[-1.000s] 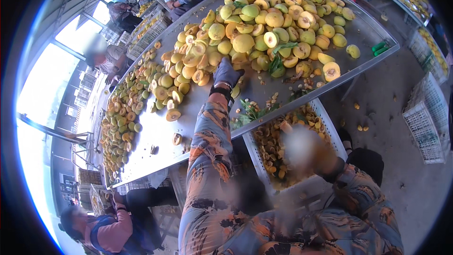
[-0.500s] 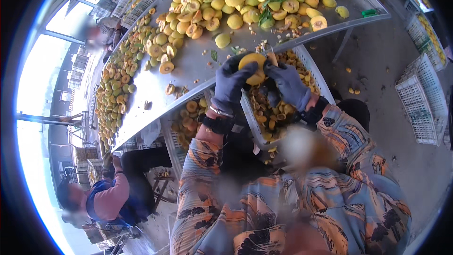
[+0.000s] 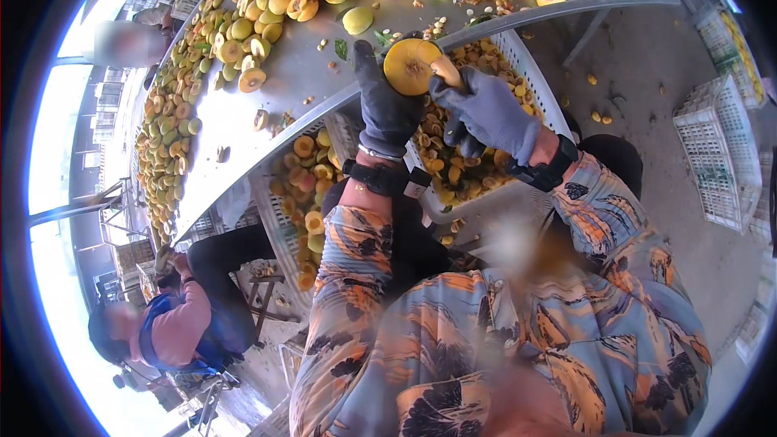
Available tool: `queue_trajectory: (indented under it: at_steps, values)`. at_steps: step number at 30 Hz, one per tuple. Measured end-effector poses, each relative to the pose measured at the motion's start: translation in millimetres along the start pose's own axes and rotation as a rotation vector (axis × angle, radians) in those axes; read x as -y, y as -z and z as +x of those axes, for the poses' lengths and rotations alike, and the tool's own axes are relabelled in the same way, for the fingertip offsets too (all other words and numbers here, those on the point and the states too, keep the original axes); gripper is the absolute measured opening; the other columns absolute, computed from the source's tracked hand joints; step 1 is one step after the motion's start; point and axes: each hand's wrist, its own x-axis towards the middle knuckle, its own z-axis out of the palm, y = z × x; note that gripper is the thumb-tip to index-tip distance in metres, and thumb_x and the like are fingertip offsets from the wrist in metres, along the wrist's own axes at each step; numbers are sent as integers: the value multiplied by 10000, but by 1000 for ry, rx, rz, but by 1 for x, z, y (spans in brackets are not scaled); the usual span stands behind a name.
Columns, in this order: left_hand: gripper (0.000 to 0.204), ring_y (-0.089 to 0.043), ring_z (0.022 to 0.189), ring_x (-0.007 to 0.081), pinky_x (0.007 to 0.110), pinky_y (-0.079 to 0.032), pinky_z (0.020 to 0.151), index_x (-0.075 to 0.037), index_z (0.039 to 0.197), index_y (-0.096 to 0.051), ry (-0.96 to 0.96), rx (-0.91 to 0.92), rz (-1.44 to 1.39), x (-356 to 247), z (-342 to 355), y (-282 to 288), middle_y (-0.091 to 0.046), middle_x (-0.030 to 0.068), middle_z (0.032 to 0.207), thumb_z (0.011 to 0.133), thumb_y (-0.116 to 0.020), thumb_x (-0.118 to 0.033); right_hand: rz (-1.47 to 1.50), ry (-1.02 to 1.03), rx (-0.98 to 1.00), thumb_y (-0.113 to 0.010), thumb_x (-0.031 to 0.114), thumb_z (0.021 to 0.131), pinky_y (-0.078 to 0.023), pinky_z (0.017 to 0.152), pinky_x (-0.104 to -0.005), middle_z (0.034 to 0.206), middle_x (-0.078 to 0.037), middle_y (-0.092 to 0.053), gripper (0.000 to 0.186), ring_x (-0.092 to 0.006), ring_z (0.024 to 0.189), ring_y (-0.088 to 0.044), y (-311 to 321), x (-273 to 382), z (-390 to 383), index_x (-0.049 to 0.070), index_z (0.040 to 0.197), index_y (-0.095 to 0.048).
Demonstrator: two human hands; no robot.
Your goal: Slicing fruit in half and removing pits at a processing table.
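My left hand (image 3: 387, 109), in a dark grey glove, is closed around a halved yellow peach (image 3: 407, 67), whose cut face is turned up and shows a brownish centre. My right hand (image 3: 492, 113), gloved alike, grips a pale wooden handle (image 3: 447, 73); its end meets the right rim of the cut face, and any blade is hidden. Both hands are above a white plastic crate (image 3: 530, 73) holding many small peach pieces. Just beyond them is the edge of a metal table (image 3: 324, 85) heaped with whole and halved peaches (image 3: 279, 0).
Another crate (image 3: 271, 214) with peach halves stands left of my legs. White crates (image 3: 716, 154) stand on the floor at right, near scattered fruit bits. A co-worker in a pink sleeve (image 3: 182, 332) sits at lower left. A table leg (image 3: 587, 36) stands beyond the crate.
The peach has turned so its cut face shows, and both hands have shifted. My right hand has brought the wooden handle against the peach. The view has moved slightly.
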Motion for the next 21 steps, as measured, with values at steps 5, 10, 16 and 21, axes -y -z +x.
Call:
queue_trajectory:
  at_steps: [5,10,16,21]
  values:
    - [442,-634,969,174,309,-515,865,7,1248,-552,-99,-22,419,6,-6,-3,-640,86,1103,902,-674,-240,-270,-32,66,-579,277,951,-482,368,-286,627,-103,-660,321,-173,430,-631,0,5,2,-10,1094,-597]
    - [511,-651,856,147,289,-554,768,34,1174,-577,-201,-137,749,13,-4,-10,-663,78,1000,713,-795,26,-338,-57,119,-546,279,963,-487,373,-293,635,-109,-666,344,-179,442,-637,-2,15,-6,-45,1073,-572]
    - [497,-654,818,136,276,-569,738,44,1151,-581,-158,-146,651,13,-6,-15,-674,84,972,697,-786,49,-443,-123,150,-524,272,974,-496,386,-295,663,-111,-680,365,-177,438,-633,-5,14,-6,-59,1128,-538]
    - [485,-653,825,133,276,-569,749,42,1144,-592,-199,-135,700,10,-9,-15,-674,85,963,701,-789,38,-430,-103,155,-526,268,975,-500,386,-294,664,-111,-680,352,-180,440,-635,-7,11,-6,-54,1115,-548]
